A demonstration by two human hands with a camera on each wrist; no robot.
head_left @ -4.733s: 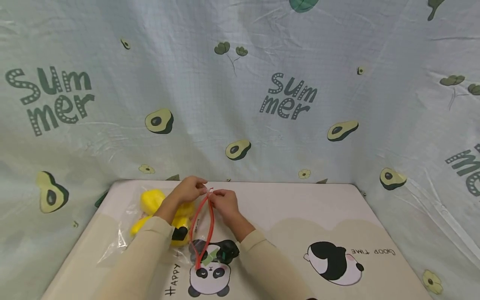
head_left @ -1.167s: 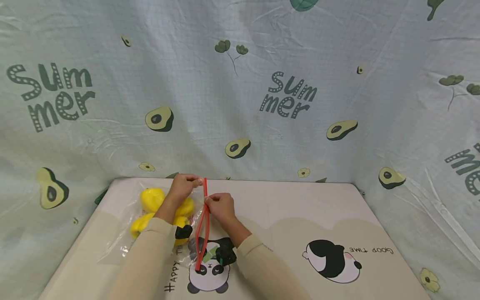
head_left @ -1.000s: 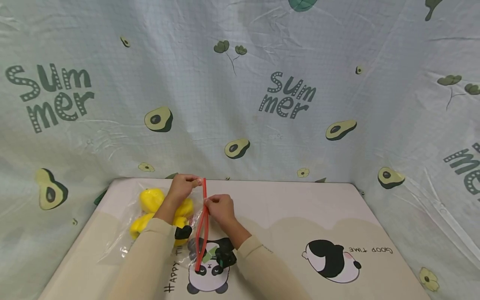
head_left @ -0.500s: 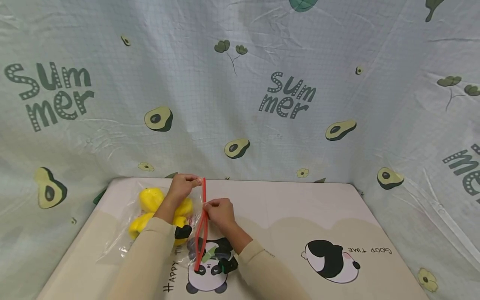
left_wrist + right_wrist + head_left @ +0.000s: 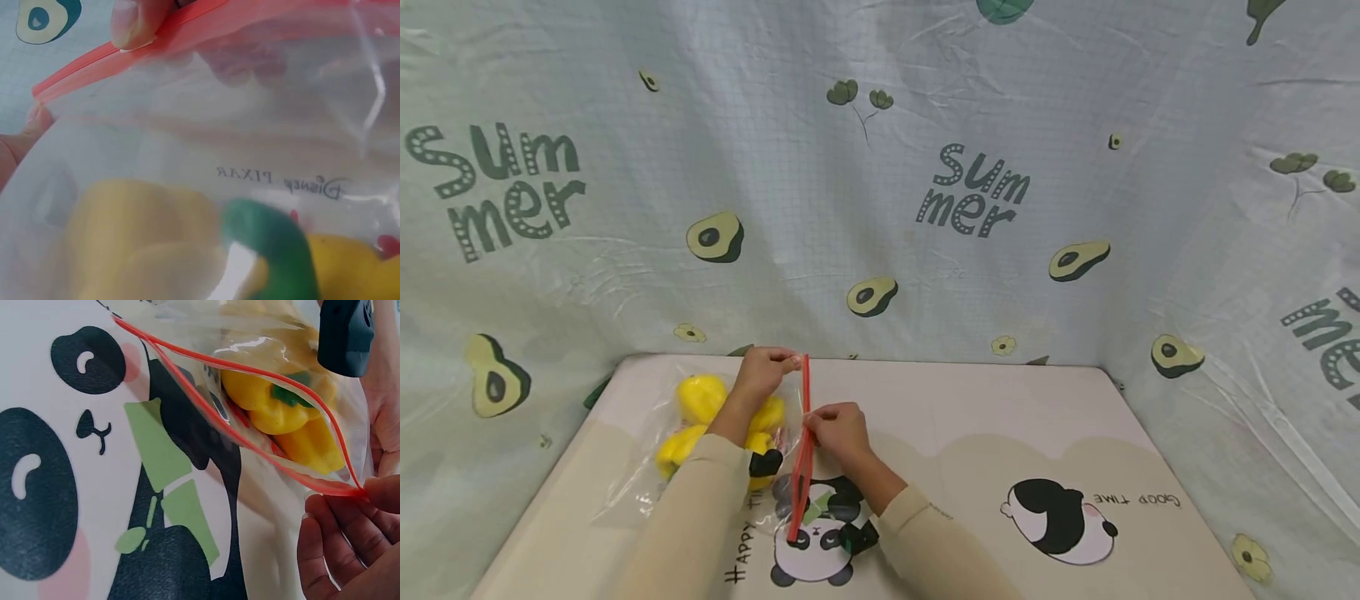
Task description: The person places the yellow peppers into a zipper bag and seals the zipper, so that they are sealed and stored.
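Observation:
A clear zip bag (image 5: 144, 137) with a red zip strip (image 5: 807, 386) lies on the table with several yellow bell peppers (image 5: 702, 400) inside. Green stems show through the plastic in the wrist views. My left hand (image 5: 766, 372) pinches the far end of the strip. Partway along it, my right hand (image 5: 842, 429) pinches the strip between thumb and fingers. From my right hand to the far end the two red edges lie together. On the near side they stand apart, leaving a gap, as the right wrist view shows. My left forearm covers part of the peppers.
The table (image 5: 955, 417) has a pale cover printed with a panda (image 5: 812, 550) and a black-and-white animal (image 5: 1060, 521). A hanging curtain (image 5: 790, 167) with avocado prints stands behind and at both sides. A black wrist device (image 5: 347, 337) sits on my left wrist.
My right hand has slid along the red strip towards me, from near the far end, and the gap on the near side has narrowed. My left hand now pinches the far end.

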